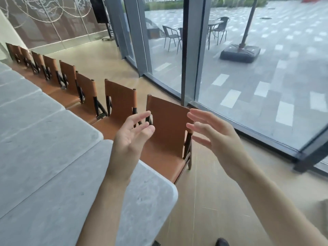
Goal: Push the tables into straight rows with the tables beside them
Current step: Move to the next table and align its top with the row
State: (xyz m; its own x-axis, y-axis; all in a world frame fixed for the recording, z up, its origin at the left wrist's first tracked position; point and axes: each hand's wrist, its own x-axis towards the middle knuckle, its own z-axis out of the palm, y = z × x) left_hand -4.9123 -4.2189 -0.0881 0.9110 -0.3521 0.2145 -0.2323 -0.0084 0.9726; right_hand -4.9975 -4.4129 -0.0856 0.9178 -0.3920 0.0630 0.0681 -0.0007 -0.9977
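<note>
Several grey stone-topped tables stand edge to edge in a row running from the near table [62,201] away to the far left, the one beyond it [40,137] butting against it. My left hand [132,137] is raised above the near table's right edge, fingers loosely spread, holding nothing. My right hand [213,137] is raised beside it at the same height, fingers straight, palm facing left, also empty. Both hover in front of the nearest brown chair's backrest [168,125] without touching it.
A line of several brown leather chairs [120,96] is tucked along the tables' right side. A glass wall with grey frames [190,55] runs along the right. A strip of wooden floor [204,201] lies between chairs and glass. My shoes [221,243] show at the bottom.
</note>
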